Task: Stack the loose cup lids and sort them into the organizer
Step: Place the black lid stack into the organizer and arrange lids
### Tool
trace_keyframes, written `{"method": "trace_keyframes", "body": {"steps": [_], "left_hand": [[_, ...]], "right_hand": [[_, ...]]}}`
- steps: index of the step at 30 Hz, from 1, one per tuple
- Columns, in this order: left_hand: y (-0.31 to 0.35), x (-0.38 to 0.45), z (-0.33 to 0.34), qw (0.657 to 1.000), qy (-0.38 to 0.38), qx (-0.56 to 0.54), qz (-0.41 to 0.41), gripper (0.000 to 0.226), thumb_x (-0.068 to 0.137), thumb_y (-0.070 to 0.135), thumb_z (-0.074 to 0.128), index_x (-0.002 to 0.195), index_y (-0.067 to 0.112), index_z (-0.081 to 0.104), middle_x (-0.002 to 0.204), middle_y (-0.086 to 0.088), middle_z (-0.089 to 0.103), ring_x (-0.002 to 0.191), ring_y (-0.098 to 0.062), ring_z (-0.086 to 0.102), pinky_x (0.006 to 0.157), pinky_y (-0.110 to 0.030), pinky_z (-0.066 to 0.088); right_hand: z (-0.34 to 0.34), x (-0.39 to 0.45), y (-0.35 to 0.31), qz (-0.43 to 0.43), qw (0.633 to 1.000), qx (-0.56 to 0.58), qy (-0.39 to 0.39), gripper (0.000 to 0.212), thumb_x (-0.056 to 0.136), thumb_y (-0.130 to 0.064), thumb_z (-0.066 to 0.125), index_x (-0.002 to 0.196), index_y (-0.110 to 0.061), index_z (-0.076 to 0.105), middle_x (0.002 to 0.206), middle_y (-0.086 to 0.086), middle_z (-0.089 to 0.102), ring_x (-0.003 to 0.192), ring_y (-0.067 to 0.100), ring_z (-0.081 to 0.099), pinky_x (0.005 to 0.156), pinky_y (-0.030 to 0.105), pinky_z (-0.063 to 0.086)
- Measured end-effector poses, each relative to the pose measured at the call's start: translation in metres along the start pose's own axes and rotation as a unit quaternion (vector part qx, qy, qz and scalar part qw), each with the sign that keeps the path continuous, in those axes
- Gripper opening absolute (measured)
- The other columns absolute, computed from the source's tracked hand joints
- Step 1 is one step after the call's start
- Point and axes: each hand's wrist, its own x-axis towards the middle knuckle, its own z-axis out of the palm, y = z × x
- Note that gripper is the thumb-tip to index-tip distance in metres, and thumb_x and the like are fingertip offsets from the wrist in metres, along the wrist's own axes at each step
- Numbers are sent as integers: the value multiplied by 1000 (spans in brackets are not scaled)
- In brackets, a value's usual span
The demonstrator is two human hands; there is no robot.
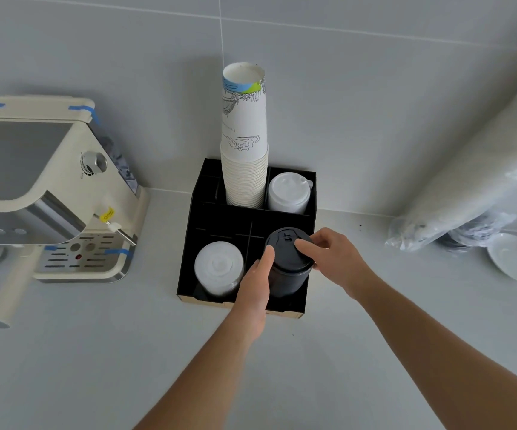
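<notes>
Black lid stack stands in the organizer, gripped by left hand and right hand. Probably light, slick and wobbly; clasp its sides low.

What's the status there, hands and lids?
Right hand grips black lid stack at top. Left hand thumb against its side, fingers hidden. Stack in front right compartment of organizer. Nothing blocking.

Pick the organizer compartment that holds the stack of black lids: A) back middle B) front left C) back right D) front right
D: the black lid stack stands in the front right compartment of the organizer, with the left hand and the right hand on it; the clear lids fill the front left.
</notes>
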Motion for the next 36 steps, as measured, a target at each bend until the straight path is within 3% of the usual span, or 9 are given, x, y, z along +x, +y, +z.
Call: {"method": "trace_keyframes", "body": {"steps": [2,4,7,9,12,17,24,36], "left_hand": [[1,1,4,1000,-2,3,-6,29,87,65,47,100,42,57,104,27,56,101,2,48,96,-28,28],[2,2,5,1000,-10,1,-17,29,87,68,45,99,43,56,112,23,55,107,-1,45,98,-28,27],[7,4,7,999,-31,-3,-29,36,90,64,45,115,41,54,120,16,53,119,-4,40,108,-30,24],[10,4,4,999,-29,-10,-36,56,86,67,49,133,37,50,137,14,51,133,-7,37,115,-33,21],[11,3,5,999,-20,-27,-41,69,83,71,48,141,34,45,151,10,42,144,-12,29,119,-35,19],[11,0,12,996,25,-58,-68,82,78,82,38,142,32,44,154,6,39,145,-18,28,119,-40,19],[11,8,14,992,52,-78,-83,80,78,80,41,137,28,50,151,1,44,142,-22,34,118,-43,25],[3,12,11,994,44,-72,-69,75,80,78,39,138,31,49,146,7,47,141,-17,35,118,-43,23]], "right_hand": [[-1,-2,2,1,1000,17,7,40,74,-57,65,99,-26,67,100,-7,71,95,18,69,91,43,58],[-2,-6,1,1,999,51,3,27,83,-45,66,103,-27,68,100,-5,72,96,20,70,91,43,59],[-6,-8,2,0,996,85,0,18,89,-31,66,106,-28,69,99,-4,72,97,21,70,90,40,59],[-5,-8,3,-4,996,89,2,17,87,-33,68,103,-28,70,96,-5,73,95,21,71,90,41,59],[0,-6,5,-4,996,89,11,24,78,-45,70,99,-33,71,95,-7,74,92,17,71,90,43,59],[5,-7,6,7,995,94,17,44,63,-61,64,99,-37,69,96,-9,74,93,13,70,91,43,58],[4,-9,8,30,990,135,18,22,80,-41,72,99,-31,71,94,-3,76,94,21,72,91,48,58],[7,-8,7,43,991,126,19,30,72,-47,70,99,-32,71,95,-7,75,93,17,72,91,45,59]]}}
